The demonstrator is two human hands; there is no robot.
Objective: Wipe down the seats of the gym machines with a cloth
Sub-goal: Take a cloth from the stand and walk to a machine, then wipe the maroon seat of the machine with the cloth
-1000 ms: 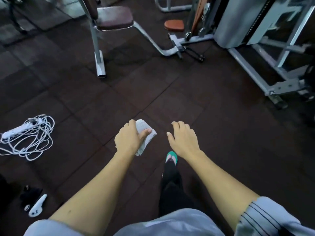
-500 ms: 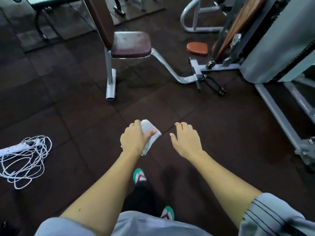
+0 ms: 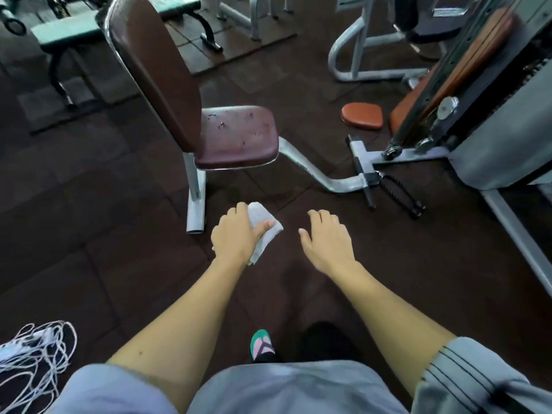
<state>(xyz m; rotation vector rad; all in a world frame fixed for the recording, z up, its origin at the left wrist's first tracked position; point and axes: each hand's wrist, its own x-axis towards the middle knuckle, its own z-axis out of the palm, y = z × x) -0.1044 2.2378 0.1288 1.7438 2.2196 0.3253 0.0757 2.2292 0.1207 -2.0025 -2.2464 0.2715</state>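
My left hand (image 3: 236, 237) grips a folded white cloth (image 3: 263, 227), thumb across it, held out in front of me over the dark floor. Beside it my right hand (image 3: 327, 240) is open, fingers spread and empty. Just beyond them stands a gym machine with a maroon seat pad (image 3: 239, 134), worn and speckled on top, and a tall maroon backrest (image 3: 155, 67) on its left. Both hands are short of the seat and do not touch it.
The seat's grey metal post (image 3: 195, 201) and curved frame arm (image 3: 316, 171) run along the floor. An orange pad (image 3: 362, 115) lies beyond, next to a grey weight-stack machine (image 3: 493, 138) on the right. A tangle of white cable (image 3: 33, 363) lies lower left. Teal benches (image 3: 65, 32) stand behind.
I have walked toward the maroon seat, which has come much closer and lower in view. Both hands keep their pose, the left still holding the cloth.
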